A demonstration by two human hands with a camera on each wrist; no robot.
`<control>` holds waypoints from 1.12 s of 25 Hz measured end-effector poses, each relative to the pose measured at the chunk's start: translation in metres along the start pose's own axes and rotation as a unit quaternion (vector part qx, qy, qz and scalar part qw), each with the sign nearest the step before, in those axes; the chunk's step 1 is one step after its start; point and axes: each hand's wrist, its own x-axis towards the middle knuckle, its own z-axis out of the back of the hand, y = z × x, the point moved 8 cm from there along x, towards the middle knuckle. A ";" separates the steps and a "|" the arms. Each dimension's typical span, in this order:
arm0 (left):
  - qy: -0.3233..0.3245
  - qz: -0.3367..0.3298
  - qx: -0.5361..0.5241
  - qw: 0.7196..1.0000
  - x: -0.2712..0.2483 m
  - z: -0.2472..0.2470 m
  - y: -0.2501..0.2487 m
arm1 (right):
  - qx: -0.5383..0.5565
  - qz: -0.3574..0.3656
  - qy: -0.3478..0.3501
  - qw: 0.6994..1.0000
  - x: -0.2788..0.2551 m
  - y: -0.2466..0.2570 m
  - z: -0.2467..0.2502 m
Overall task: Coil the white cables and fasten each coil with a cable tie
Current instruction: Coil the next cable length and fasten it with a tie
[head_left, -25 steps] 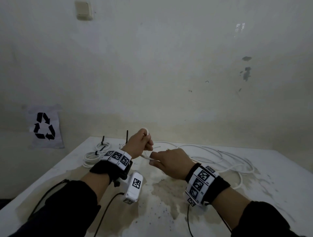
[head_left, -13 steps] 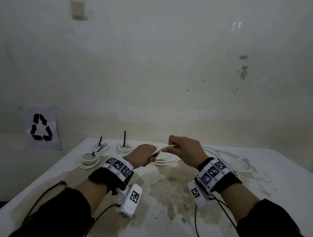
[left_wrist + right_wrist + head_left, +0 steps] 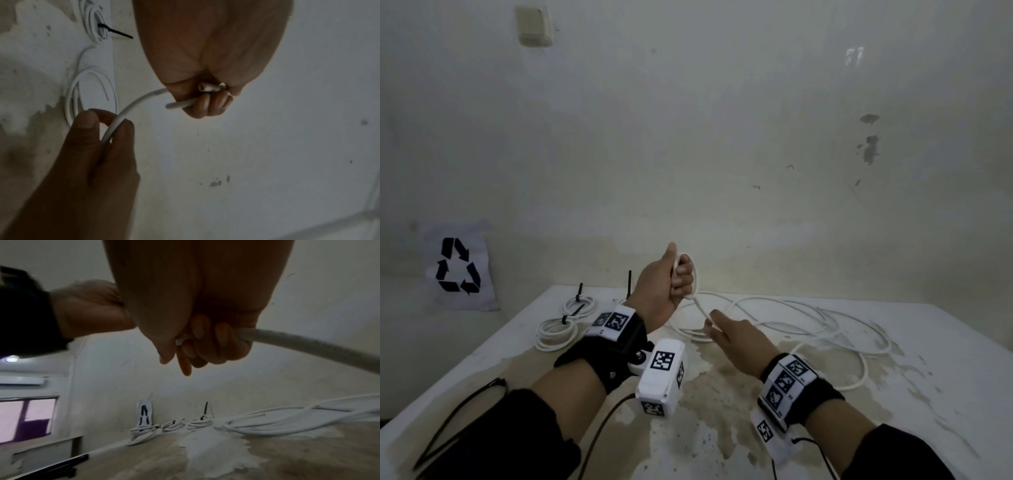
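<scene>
Head view: left hand (image 3: 666, 286) raised, fist closed round the first loop of white cable (image 3: 697, 279); right hand (image 3: 732, 337) lower and just to the right, pinching the same cable below the loop. Slack trailing right and away across the table (image 3: 945, 377). Three tied coils (image 3: 554, 330) left of that loop.

Left wrist view: cable end (image 3: 180, 104) poking from curled fingers (image 3: 207, 105), arcing down to the right hand's pinch (image 3: 115, 128).

Right wrist view: fingers (image 3: 213, 344) curled round the cable, running off right.

Likely next: another turn fed up to the left, the nearer hand.
</scene>
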 end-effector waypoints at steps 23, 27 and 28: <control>0.128 0.268 0.112 0.948 -0.033 0.012 0.042 | -0.074 0.009 -0.125 0.989 0.007 0.011 0.058; 0.083 0.165 0.040 0.982 -0.022 0.009 0.014 | -0.098 0.012 -0.122 0.988 0.009 0.022 0.044; 0.062 0.140 0.041 0.987 -0.018 0.014 0.008 | -0.113 0.008 -0.126 0.986 0.008 0.023 0.041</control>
